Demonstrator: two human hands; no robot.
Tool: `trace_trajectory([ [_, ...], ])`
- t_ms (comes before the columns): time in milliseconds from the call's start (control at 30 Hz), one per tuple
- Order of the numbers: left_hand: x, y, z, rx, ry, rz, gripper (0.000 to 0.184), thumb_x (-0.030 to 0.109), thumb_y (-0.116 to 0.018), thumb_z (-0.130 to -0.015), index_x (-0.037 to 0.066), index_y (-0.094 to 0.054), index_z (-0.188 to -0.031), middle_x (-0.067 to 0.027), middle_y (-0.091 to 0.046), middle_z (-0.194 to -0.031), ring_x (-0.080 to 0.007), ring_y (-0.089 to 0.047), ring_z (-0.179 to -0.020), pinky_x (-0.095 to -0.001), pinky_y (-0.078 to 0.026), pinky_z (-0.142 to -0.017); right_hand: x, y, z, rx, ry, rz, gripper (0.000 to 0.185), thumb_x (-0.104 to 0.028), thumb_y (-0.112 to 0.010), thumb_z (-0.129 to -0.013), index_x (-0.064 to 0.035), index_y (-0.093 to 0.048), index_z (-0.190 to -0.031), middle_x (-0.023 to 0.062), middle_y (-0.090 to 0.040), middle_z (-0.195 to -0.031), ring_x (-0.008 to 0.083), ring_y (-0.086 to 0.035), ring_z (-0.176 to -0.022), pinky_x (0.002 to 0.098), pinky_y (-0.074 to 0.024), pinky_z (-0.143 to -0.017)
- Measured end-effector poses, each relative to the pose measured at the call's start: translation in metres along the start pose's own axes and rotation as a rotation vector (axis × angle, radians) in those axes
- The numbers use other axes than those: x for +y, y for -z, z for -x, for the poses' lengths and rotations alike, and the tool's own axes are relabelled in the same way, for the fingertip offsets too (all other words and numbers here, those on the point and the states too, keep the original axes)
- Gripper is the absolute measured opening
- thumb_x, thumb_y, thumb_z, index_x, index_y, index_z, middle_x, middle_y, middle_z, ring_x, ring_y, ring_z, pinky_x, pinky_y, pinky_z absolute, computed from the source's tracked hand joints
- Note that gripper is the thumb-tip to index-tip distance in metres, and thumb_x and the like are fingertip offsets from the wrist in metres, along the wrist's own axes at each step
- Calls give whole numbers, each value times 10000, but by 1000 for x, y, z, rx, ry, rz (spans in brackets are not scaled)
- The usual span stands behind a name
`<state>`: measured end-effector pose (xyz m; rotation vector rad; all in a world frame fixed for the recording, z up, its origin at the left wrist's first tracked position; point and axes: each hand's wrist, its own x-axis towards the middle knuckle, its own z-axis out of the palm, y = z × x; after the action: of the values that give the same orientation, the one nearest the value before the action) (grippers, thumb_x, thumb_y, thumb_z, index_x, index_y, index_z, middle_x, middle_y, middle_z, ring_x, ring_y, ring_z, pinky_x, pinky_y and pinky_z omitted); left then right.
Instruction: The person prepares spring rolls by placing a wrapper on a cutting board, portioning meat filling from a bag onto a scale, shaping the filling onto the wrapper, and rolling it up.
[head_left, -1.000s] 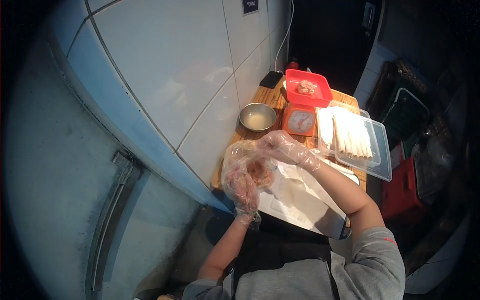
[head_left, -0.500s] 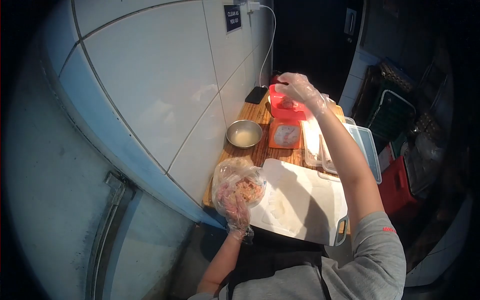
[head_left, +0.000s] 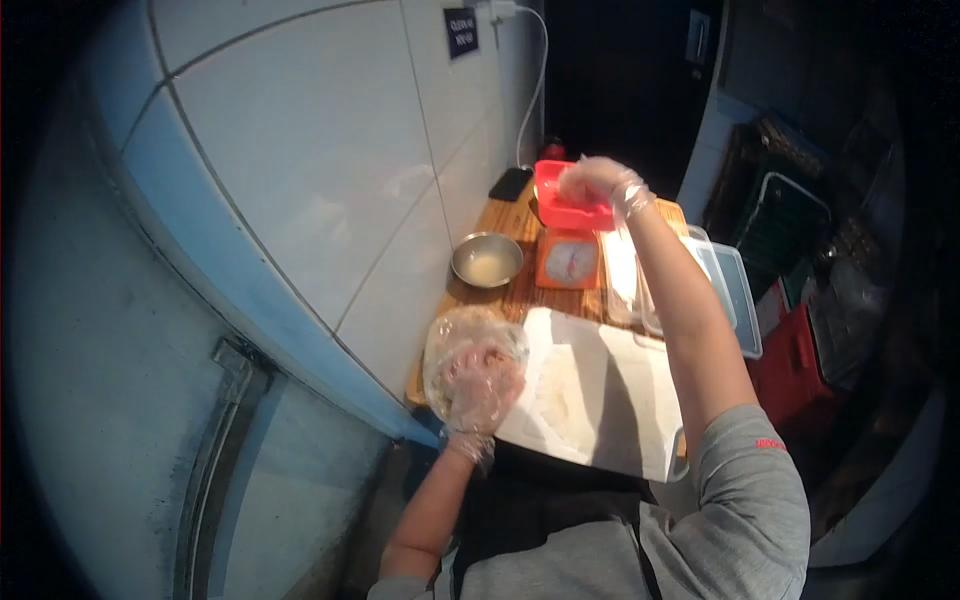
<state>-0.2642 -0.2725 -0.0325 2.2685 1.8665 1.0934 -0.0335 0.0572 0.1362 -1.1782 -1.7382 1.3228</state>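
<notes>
My left hand [head_left: 482,392], in a clear plastic glove, lies over a plastic-lined round container [head_left: 440,345] of chopped pinkish meat [head_left: 495,358]. Its fingers look spread on the meat, though motion blurs them. My right hand [head_left: 597,182], gloved as well, reaches down into a red tray [head_left: 560,218]. Those fingers are curled around a lump of meat [head_left: 573,190], mostly covered by the glove. Beneath the tray stands an orange kitchen scale [head_left: 568,265] with a round dial.
A white cutting board [head_left: 570,400] lies at the table's front. Left of the scale is a metal bowl [head_left: 487,260] of cloudy liquid. A black phone [head_left: 512,184] lies by the tiled wall. Clear plastic containers [head_left: 735,290] sit at the right edge, near a red box [head_left: 795,365].
My right hand has lowered into the red tray and its fingers have closed over the meat. My left hand has turned and moved further over the chopped meat.
</notes>
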Motion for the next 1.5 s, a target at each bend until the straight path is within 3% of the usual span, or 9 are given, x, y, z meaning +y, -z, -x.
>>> trace_trajectory([
  [233, -45, 19, -22, 102, 161, 277, 210, 194, -785, -826, 50, -764, -976, -151, -652, -1101, -289, -640, -1042, -442, -525, -890, -21, 16, 103, -246, 299, -858, 380, -203, -712, -922, 6, -657, -1235, 68, -673, -1044, 239, -651, -1128, 395, -528, -1040],
  [367, -46, 28, -16, 133, 85, 6, 304, 119, -763, -844, 4, -699, -1118, -188, -626, -1156, -296, -632, -1057, -440, -528, -898, 27, -27, 219, -296, 132, -298, 588, -219, -780, -871, -7, -554, -1370, 117, -693, -1181, 190, -687, -996, 355, -564, -907],
  [533, 3, 29, -15, 337, -14, 42, 436, 149, -757, -856, 38, -627, -1257, -180, -554, -1313, -308, -550, -1221, -449, -528, -907, 111, -76, 305, -170, 61, 257, 638, -173, -857, -785, -45, -573, -1341, 81, -699, -1069, 232, -687, -1003, 348, -566, -907],
  [667, 71, 8, -17, -42, -200, 346, 575, 278, -762, -856, 41, -574, -1345, -211, -520, -1391, -374, -448, -1351, -460, -374, -1134, 142, -61, 337, 3, 376, 456, 695, -211, -870, -772, -23, -569, -1370, 148, -659, -1203, 271, -658, -1086, 336, -521, -959],
  [767, 85, -47, -13, -296, -257, 520, 813, 294, -873, -762, 50, -475, -1428, -194, -492, -1420, -338, -438, -1374, -404, -494, -1031, 139, -52, 353, 70, 241, 409, 703, -231, -870, -777, 10, -571, -1366, 175, -618, -1306, 268, -637, -1130, 334, -498, -984],
  [1067, 108, -80, -13, -485, -199, 659, 365, 159, -756, -853, 40, -696, -1193, -155, -717, -1126, -335, -674, -1045, -398, -532, -846, 159, -80, 349, 167, 72, 174, 328, -163, -816, -840, -1, -731, -1112, 165, -719, -1028, 213, -679, -937, 347, -541, -846],
  [1267, 99, -80, -4, -358, -202, 854, 269, 71, -794, -854, -2, -728, -1104, -98, -731, -1036, -172, -674, -989, -335, -545, -881, 163, -73, 348, 136, 178, 27, 190, -144, -799, -857, -9, -754, -982, 111, -712, -914, 167, -675, -854, 326, -546, -766],
  [1367, 95, -70, -7, -645, 263, 1399, 253, 55, -795, -856, -13, -734, -1092, -94, -729, -1027, -160, -668, -987, -328, -547, -892, 154, -75, 347, 181, -2, -233, 162, -132, -809, -843, -4, -746, -919, 66, -697, -872, 124, -657, -827, 303, -540, -741],
  [1500, 89, -73, -6, -635, 13, 997, 347, 84, -816, -851, -31, -699, -1157, -83, -714, -1073, -132, -657, -1001, -308, -543, -899, 166, -80, 342, 147, -2, 98, 200, -137, -838, -807, 7, -707, -851, 69, -680, -850, 132, -663, -841, 301, -540, -760],
])
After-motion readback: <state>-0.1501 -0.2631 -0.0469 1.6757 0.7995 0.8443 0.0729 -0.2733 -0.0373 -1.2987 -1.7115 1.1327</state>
